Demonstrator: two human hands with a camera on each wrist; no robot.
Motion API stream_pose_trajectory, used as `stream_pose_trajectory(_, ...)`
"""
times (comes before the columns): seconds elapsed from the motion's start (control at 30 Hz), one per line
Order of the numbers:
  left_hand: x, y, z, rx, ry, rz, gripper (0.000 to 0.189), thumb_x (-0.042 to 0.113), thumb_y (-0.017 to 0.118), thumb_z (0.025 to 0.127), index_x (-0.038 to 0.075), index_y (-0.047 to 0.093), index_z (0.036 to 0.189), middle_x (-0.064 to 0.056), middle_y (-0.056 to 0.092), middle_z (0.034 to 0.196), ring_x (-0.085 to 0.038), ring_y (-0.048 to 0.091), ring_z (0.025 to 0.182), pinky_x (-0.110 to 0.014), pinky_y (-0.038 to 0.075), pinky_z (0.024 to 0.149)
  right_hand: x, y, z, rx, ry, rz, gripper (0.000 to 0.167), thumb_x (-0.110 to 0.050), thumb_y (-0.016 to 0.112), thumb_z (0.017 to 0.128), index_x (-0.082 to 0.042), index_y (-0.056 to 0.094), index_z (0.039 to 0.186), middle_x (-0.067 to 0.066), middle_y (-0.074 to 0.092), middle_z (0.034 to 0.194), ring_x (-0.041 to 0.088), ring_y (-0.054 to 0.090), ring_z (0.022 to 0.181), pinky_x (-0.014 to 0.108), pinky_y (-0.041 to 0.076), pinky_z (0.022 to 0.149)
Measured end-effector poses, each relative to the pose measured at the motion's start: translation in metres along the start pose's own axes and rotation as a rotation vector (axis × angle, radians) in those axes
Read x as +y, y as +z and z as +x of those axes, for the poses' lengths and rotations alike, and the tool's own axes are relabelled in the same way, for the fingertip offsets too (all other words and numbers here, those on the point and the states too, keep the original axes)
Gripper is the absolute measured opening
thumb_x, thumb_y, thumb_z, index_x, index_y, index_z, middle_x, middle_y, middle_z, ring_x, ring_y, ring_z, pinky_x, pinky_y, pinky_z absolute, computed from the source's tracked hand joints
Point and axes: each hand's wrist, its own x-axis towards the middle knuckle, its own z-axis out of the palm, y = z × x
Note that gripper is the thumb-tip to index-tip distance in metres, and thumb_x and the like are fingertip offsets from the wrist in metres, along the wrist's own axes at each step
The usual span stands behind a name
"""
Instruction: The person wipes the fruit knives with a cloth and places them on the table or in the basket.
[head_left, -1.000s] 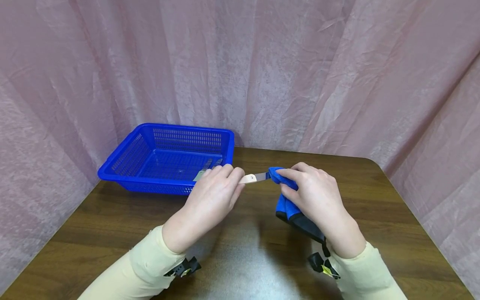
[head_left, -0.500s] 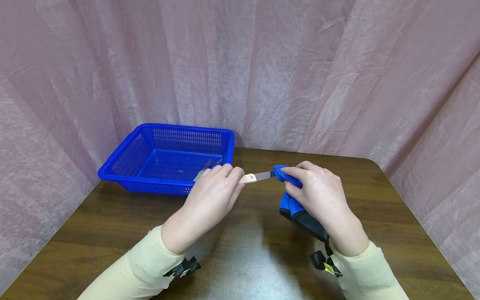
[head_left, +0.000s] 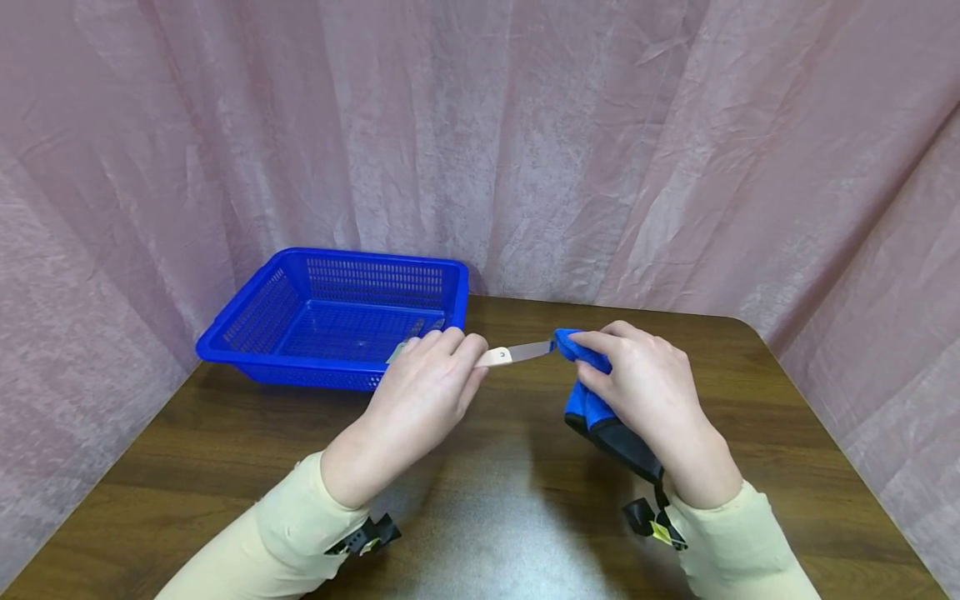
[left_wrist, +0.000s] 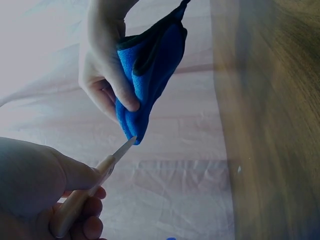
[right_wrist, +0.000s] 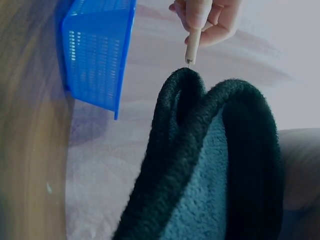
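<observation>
My left hand (head_left: 427,387) grips the pale handle of a knife (head_left: 531,351) above the table, its blade pointing right. In the left wrist view the thumb lies along the handle and the fingers curl under it. A blue cloth (head_left: 588,400) with a black edge is pinched by my right hand (head_left: 645,383) and folded around the blade's tip, which it hides. The rest of the blade shows bare. The loose part of the cloth hangs below the right hand and fills much of the right wrist view.
A blue plastic basket (head_left: 330,363) stands at the back left, just behind the left hand. Inside it lie knives (head_left: 415,328), partly hidden by that hand. The wooden table (head_left: 480,517) ends at a pink curtain (head_left: 585,150).
My right hand and the cloth have slid to the right along the blade toward its tip, baring more metal. The left hand and knife stay nearly still.
</observation>
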Motion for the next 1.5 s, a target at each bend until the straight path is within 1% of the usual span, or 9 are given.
stream_pose_trajectory(0.2, -0.001, -0.001, 0.001, -0.01, -0.001, -0.002, 0.014, 0.019, 0.076, 0.105, 0.01, 0.066, 0.104, -0.002, 0.058, 0.083, -0.027, 0.058, 0.07, -0.039, 0.044, 0.059, 0.002, -0.003, 0.0, 0.015, 0.018, 0.002, 0.035, -0.02, 0.08, 0.098, -0.021, 0.082, 0.133, 0.005, 0.078, 0.115, 0.031, 0.074, 0.094, 0.054, 0.056, 0.075)
stream_pose_trajectory(0.37, 0.0, -0.001, 0.001, -0.022, -0.004, -0.001, 0.014, 0.019, 0.076, 0.105, 0.01, 0.066, 0.104, -0.002, 0.059, 0.083, -0.027, 0.058, 0.07, -0.04, 0.044, 0.06, -0.005, -0.005, -0.002, 0.053, 0.002, 0.004, 0.035, -0.02, 0.08, 0.098, -0.022, 0.082, 0.133, 0.005, 0.078, 0.117, 0.031, 0.074, 0.096, 0.053, 0.057, 0.076)
stream_pose_trajectory(0.7, 0.001, -0.002, 0.001, -0.032, -0.006, -0.001, 0.014, 0.019, 0.076, 0.105, 0.011, 0.066, 0.104, -0.001, 0.058, 0.083, -0.027, 0.058, 0.069, -0.039, 0.044, 0.059, -0.026, -0.002, -0.008, 0.103, -0.123, 0.008, 0.035, -0.019, 0.086, 0.094, -0.023, 0.084, 0.129, 0.004, 0.077, 0.111, 0.029, 0.073, 0.091, 0.049, 0.057, 0.075)
stream_pose_trajectory(0.87, 0.002, 0.0, 0.0, -0.034, 0.01, -0.014, 0.014, 0.019, 0.077, 0.105, 0.01, 0.066, 0.105, -0.001, 0.057, 0.083, -0.025, 0.057, 0.069, -0.038, 0.043, 0.06, -0.031, 0.002, -0.009, 0.125, -0.168, 0.013, 0.035, -0.018, 0.088, 0.092, -0.022, 0.085, 0.126, 0.004, 0.077, 0.109, 0.029, 0.073, 0.087, 0.047, 0.057, 0.073)
stream_pose_trajectory(1.03, 0.004, 0.002, -0.001, -0.035, 0.024, -0.016, 0.014, 0.018, 0.078, 0.104, 0.009, 0.067, 0.107, -0.002, 0.058, 0.084, -0.026, 0.058, 0.071, -0.039, 0.046, 0.065, -0.035, 0.005, -0.01, 0.147, -0.202, 0.012, 0.034, -0.016, 0.089, 0.09, -0.021, 0.086, 0.123, 0.004, 0.077, 0.107, 0.028, 0.072, 0.084, 0.046, 0.057, 0.074)
stream_pose_trajectory(1.13, 0.005, 0.003, -0.001, -0.037, 0.027, -0.009, 0.015, 0.017, 0.078, 0.103, 0.009, 0.067, 0.107, -0.002, 0.059, 0.084, -0.026, 0.059, 0.072, -0.04, 0.047, 0.067, -0.037, 0.005, -0.011, 0.141, -0.206, 0.008, 0.033, -0.016, 0.088, 0.09, -0.021, 0.086, 0.123, 0.004, 0.077, 0.107, 0.029, 0.072, 0.085, 0.047, 0.058, 0.076)
stream_pose_trajectory(1.3, 0.006, 0.003, -0.001, -0.038, 0.03, -0.002, 0.016, 0.017, 0.079, 0.103, 0.009, 0.066, 0.106, -0.002, 0.059, 0.084, -0.026, 0.058, 0.071, -0.04, 0.046, 0.067, -0.039, 0.006, -0.01, 0.104, -0.198, 0.003, 0.034, -0.017, 0.088, 0.091, -0.022, 0.085, 0.125, 0.005, 0.077, 0.11, 0.03, 0.074, 0.091, 0.048, 0.059, 0.081)
stream_pose_trajectory(1.5, 0.006, 0.002, -0.002, -0.039, 0.031, -0.003, 0.014, 0.017, 0.078, 0.104, 0.009, 0.066, 0.106, -0.002, 0.059, 0.084, -0.025, 0.057, 0.071, -0.039, 0.046, 0.067, -0.039, 0.007, -0.01, 0.093, -0.197, 0.002, 0.035, -0.017, 0.086, 0.092, -0.021, 0.085, 0.126, 0.005, 0.077, 0.11, 0.029, 0.074, 0.092, 0.049, 0.059, 0.082)
